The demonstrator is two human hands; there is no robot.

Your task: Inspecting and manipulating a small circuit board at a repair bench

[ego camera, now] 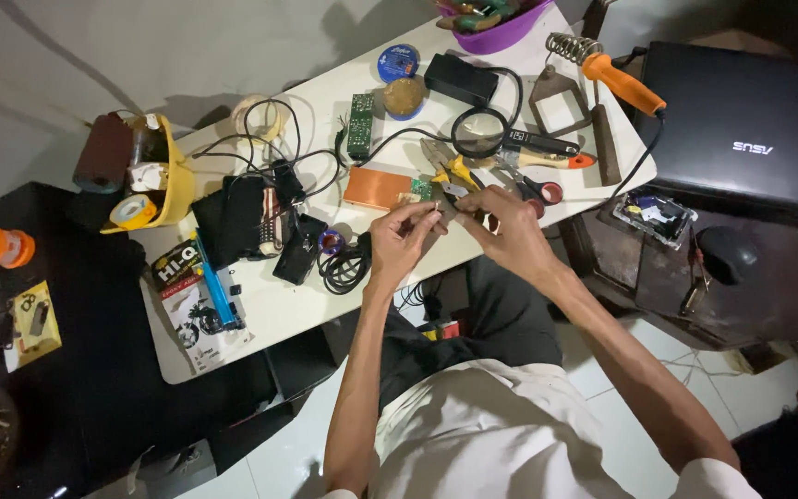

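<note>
On the small white table (279, 314), cluttered with cables, a green circuit board (360, 126), a copper-coloured board (378, 188), pliers (452, 173) and an orange-handled soldering iron (622, 83), both hands meet near the front edge. Left hand (399, 240) and right hand (510, 231) have fingers pinched on a small part (443, 205), too tiny to identify. A closed black laptop (750, 120) sits right, over pale floor tiles.
</note>
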